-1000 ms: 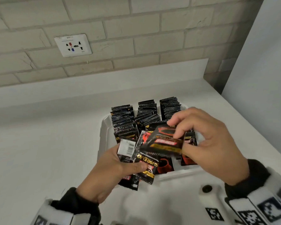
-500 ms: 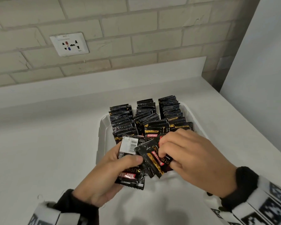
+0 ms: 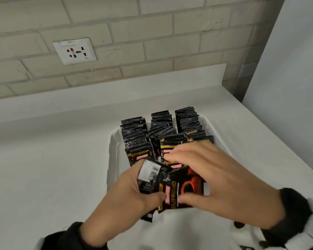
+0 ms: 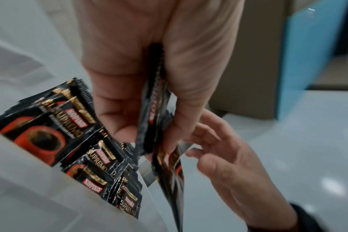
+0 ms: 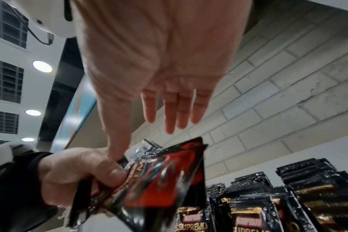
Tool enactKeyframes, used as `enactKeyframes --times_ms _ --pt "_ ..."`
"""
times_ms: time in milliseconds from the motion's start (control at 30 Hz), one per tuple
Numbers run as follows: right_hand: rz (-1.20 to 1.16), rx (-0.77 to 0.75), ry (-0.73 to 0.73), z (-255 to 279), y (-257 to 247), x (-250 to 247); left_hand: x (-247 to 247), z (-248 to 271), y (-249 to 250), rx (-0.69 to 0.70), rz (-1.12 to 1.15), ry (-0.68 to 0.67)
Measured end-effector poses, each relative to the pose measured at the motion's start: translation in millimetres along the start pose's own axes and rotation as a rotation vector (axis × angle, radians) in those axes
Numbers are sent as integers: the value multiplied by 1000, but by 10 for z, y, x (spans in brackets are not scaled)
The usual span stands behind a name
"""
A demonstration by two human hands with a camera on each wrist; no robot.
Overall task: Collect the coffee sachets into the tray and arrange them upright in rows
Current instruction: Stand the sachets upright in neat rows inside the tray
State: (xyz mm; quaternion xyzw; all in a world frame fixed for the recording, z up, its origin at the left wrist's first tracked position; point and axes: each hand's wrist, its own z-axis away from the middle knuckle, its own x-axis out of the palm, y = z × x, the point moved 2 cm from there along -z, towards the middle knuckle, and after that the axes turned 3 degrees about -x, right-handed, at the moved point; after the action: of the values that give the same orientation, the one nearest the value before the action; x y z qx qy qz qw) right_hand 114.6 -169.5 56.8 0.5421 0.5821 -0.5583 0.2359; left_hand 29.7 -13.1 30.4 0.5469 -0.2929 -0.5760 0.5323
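Note:
A white tray [image 3: 114, 159] on the counter holds three rows of black coffee sachets [image 3: 163, 127] standing upright, also seen in the right wrist view [image 5: 308, 180] and the left wrist view [image 4: 79, 141]. At the tray's near edge my left hand [image 3: 148, 184] grips a bundle of sachets [image 3: 172, 192] between thumb and fingers, as the left wrist view [image 4: 149, 133] shows edge-on. My right hand [image 3: 177, 177] hovers over the bundle with straight, spread fingers [image 5: 173, 113]. Its thumb touches the front sachet [image 5: 159, 180].
A brick wall with a white socket plate [image 3: 74, 51] rises behind a low white backsplash. A tall white panel [image 3: 287, 87] stands close on the right of the tray. Bare white counter [image 3: 43, 168] stretches to the left.
A second ago my right hand pinched one sachet above the bundle. It brought the sachet down against the bundle, and its fingers have since straightened. The left hand keeps its grip.

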Motion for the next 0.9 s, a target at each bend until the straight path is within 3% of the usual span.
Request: enactKeyframes --times_ms 133,367,467,567,667,800,900 --pt "-93 173 -332 102 -87 182 52 122 30 -3 -74 -22" --pt "-396 364 -350 334 -46 294 -186 265 38 -41 8 98" --pt "-520 446 -269 422 72 244 -372 262 7 -64 -28 111" --pt "-702 524 -111 424 202 141 -531 237 -56 -83 -256 -19" --pt "-834 548 54 278 236 -46 -669 173 -92 -102 -442 -11" --pt "-742 464 203 -84 258 -268 -769 85 -28 14 -701 0" --pt "-503 399 126 -403 204 -245 -716 -7 -10 95 -847 -42"
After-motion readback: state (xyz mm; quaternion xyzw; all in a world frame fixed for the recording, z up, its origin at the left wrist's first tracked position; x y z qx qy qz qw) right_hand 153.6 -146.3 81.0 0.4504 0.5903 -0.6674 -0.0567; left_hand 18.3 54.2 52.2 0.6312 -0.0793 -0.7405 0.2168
